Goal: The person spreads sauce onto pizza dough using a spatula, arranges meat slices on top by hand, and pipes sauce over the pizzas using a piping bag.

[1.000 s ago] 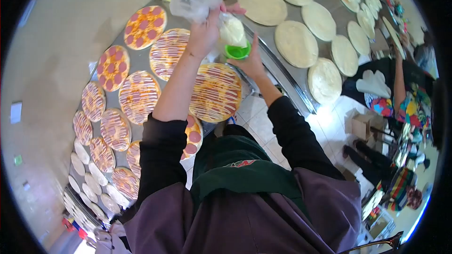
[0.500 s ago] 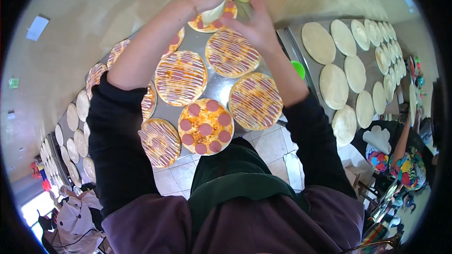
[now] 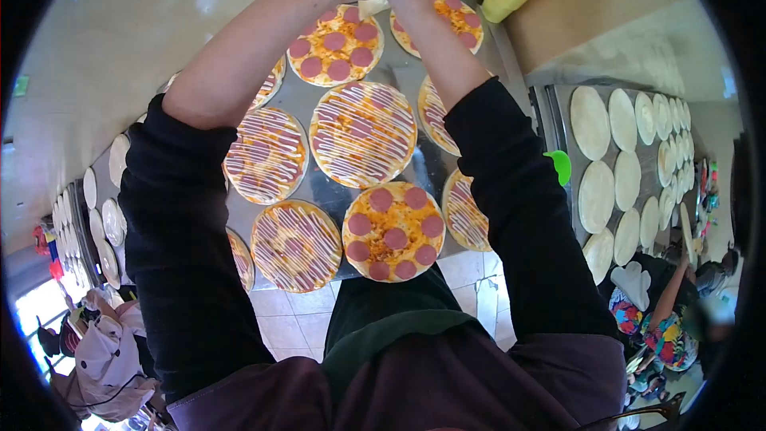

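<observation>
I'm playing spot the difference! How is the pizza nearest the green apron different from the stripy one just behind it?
The front pizza has no white stripes, but the middle pizza has lots. The front pizza's round pink slices are easy to see; the middle pizza's are partly hidden under its stripes. Both are round, with pale edges and orange topping, and lie on the metal table.
</observation>
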